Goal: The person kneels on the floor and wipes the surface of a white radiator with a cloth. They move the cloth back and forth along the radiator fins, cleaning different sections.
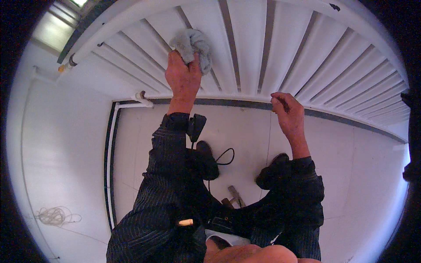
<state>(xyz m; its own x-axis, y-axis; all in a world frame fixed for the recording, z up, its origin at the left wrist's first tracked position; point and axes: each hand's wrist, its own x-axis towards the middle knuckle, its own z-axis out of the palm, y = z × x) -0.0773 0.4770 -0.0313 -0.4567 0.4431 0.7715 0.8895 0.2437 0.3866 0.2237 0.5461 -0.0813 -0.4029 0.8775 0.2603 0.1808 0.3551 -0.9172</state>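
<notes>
My left hand [184, 77] grips a crumpled pale grey-blue cloth [197, 46]. The cloth lies against the upright columns of a white radiator [250, 42], left of its middle. My right hand [289, 113] is near the radiator's lower edge, with its fingers curled in and nothing visible in them. Whether its fingertips touch the radiator cannot be told. A black device [196, 126] with a cable [227, 157] sits at my left cuff.
White pipe [135, 105] runs from the radiator's lower left corner along the dark skirting edge [110, 157]. A handled tool [235, 197] lies on the pale floor [243, 131] between my shoes. Coiled thin cable [52, 215] hangs at the left wall. A yellowish valve end [61, 68] is at upper left.
</notes>
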